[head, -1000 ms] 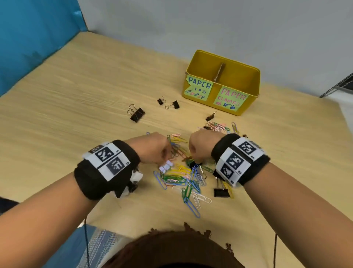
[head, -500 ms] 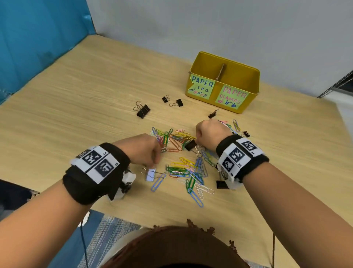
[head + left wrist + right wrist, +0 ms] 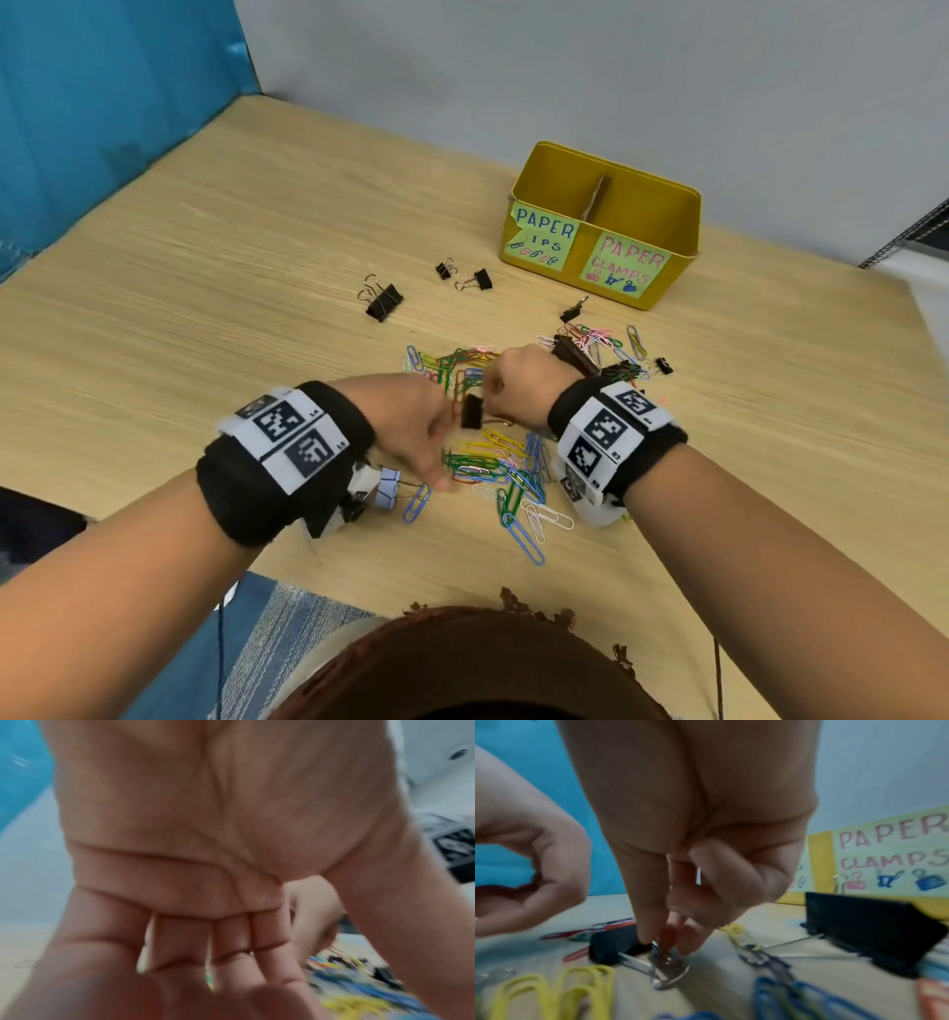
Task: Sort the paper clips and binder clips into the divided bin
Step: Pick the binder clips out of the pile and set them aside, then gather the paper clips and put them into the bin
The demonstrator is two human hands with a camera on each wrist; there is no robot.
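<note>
R hand [image 3: 680, 862] pinches black binder clip [image 3: 614, 945] handles; L hand [image 3: 411, 426] seems empty.

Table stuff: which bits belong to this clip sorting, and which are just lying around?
Part of the job:
yellow divided bin
coloured paper clips
black binder clip, its wire handle pinched by the right hand
loose binder clips
left hand

Just there:
blue partition
grey wall

Left hand [image 3: 205, 862] fingertips blurred; bin [image 3: 667, 288] compartments' contents hidden behind front wall.
</note>
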